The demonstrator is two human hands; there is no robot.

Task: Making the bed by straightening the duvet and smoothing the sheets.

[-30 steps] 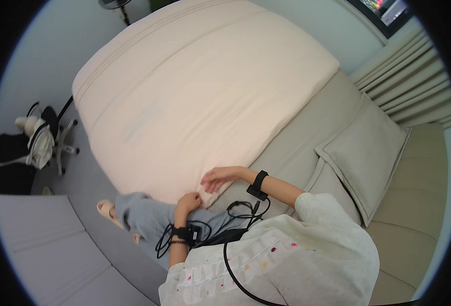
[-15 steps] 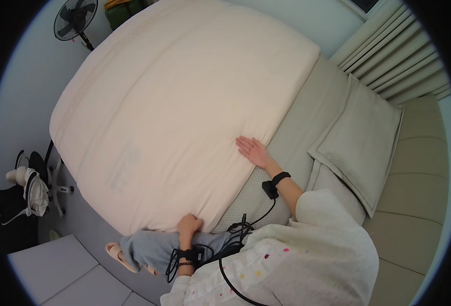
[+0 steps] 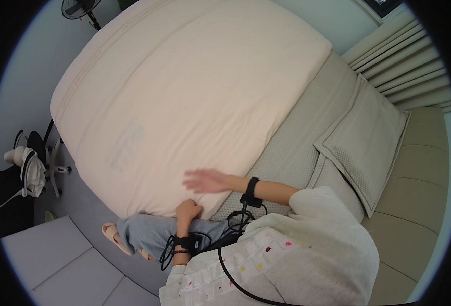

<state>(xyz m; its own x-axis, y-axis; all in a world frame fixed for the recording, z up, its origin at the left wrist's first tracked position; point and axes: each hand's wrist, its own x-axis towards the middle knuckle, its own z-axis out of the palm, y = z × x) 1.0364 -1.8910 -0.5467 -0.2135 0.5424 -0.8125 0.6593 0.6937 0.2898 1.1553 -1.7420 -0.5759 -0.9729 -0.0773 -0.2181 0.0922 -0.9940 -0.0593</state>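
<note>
A pale pink quilt (image 3: 184, 97) lies spread over most of the bed, with small creases towards its near edge. At that near edge my left hand (image 3: 189, 209) is closed, its curled fingers gripping the quilt's border. Just beyond it, my right hand (image 3: 205, 181) is over the quilt, flat with its fingers stretched out to the left and smeared by motion. Whether its palm touches the cloth I cannot tell. Both wrists wear black straps with cables.
Grey-green textured bedding (image 3: 286, 148) and pillows (image 3: 363, 137) lie to the right, against a padded headboard (image 3: 419, 178). A fan (image 3: 80, 7) stands far left. An office chair (image 3: 31, 168) with cloth on it is at left, above a grey padded seat (image 3: 57, 255). Black cables (image 3: 241, 219) hang at my waist.
My right hand has swept left and nearer across the quilt, from its right edge towards my left hand. My left hand stays at the border. The view has shifted slightly.
</note>
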